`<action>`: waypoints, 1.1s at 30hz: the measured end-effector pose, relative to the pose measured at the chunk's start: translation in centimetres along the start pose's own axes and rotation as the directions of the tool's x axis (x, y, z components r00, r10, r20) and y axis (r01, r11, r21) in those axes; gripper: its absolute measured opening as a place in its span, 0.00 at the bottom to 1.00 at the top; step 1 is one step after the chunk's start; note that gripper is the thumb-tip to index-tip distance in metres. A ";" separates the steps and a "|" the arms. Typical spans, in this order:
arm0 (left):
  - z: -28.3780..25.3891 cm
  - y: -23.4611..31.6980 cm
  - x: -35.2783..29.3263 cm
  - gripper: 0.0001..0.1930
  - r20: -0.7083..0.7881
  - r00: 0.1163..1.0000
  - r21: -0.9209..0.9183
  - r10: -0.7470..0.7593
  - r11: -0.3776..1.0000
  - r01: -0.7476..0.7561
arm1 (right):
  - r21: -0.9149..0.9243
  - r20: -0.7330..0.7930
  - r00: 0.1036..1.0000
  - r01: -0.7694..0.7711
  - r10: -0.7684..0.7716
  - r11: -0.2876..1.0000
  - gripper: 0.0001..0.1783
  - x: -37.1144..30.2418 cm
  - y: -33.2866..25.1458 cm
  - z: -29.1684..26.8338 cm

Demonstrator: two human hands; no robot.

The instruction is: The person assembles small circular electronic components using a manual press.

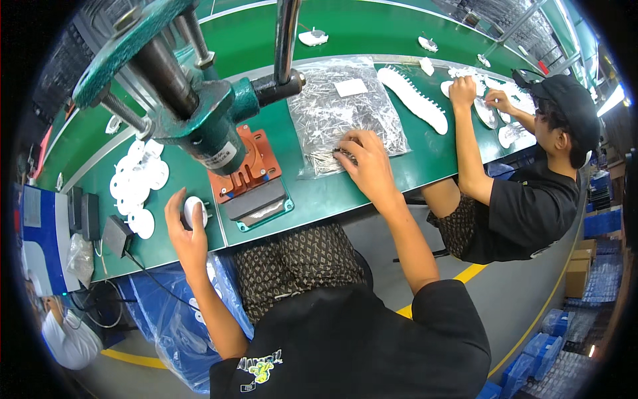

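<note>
Left hand (188,229), lower left of frame, grips a small white round plastic part (193,211) with fingers closed around its rim; looks light, rigid, easy to hold by the edge. Right hand (364,159), centre frame, pinches thin metal pins (330,158) off a clear plastic bag (345,110): tiny, stiff, probably slippery, best nipped at mid-length. Green hand press (199,113) stands between.

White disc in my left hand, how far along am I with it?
Done: nothing shows as finished. In hand: the left hand holds a white disc; the right hand picks metal pins from the clear bag. Left: a pile of white discs waits beside the green press.
</note>
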State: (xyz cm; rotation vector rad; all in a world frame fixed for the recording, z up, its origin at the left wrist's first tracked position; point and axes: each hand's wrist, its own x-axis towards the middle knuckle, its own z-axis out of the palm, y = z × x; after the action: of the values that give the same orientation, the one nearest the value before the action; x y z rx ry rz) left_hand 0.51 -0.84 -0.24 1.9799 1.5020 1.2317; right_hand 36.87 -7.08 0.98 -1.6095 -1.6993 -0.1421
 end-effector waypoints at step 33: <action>12.4 12.7 -4.4 0.24 0.404 0.789 -0.334 0.462 0.878 -0.343 | 0.864 0.227 0.820 -0.418 0.525 0.280 0.13 -5.2 -2.3 -0.4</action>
State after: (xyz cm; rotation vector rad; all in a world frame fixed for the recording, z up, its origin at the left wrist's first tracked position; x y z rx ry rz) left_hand 17.74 -6.88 0.32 2.2805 0.6675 0.9140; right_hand 34.50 -11.89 -0.83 -1.1106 -0.7949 0.8639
